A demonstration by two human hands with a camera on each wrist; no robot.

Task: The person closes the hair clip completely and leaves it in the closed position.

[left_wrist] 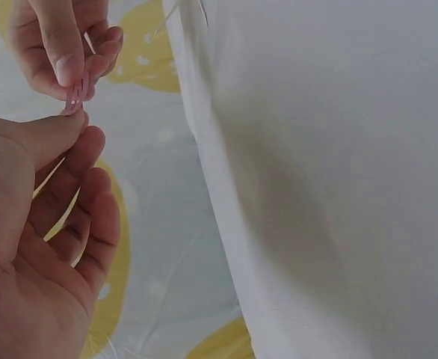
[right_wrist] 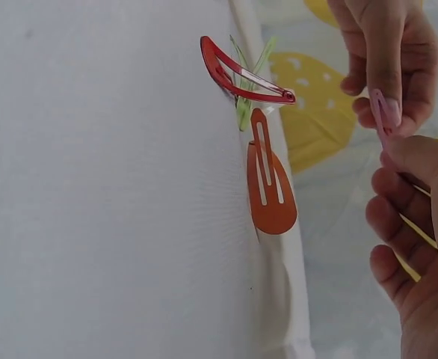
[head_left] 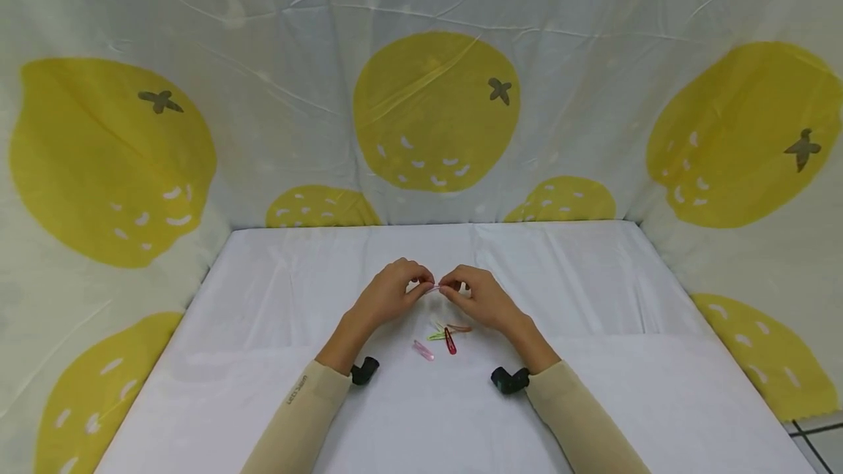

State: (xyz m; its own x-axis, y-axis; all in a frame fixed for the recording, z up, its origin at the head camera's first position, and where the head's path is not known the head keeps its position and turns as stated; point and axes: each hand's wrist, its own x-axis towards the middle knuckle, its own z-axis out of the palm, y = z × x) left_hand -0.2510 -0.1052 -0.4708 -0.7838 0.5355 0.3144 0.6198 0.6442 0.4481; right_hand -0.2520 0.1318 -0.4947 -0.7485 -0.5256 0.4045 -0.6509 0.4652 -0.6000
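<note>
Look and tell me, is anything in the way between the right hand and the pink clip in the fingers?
Nothing visible is. The right hand and left hand pinch opposite ends of the pink clip. The red clip and orange clip lie on the white cloth, not between them.

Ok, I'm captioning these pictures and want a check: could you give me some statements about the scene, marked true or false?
1. The left hand and right hand both pinch one pink clip. True.
2. The orange clip is in the right hand. False: the orange clip lies on the white cloth.
3. A second pink clip lies on the white cloth. True.
4. The sleeves are black. False: the sleeves are beige.
</note>
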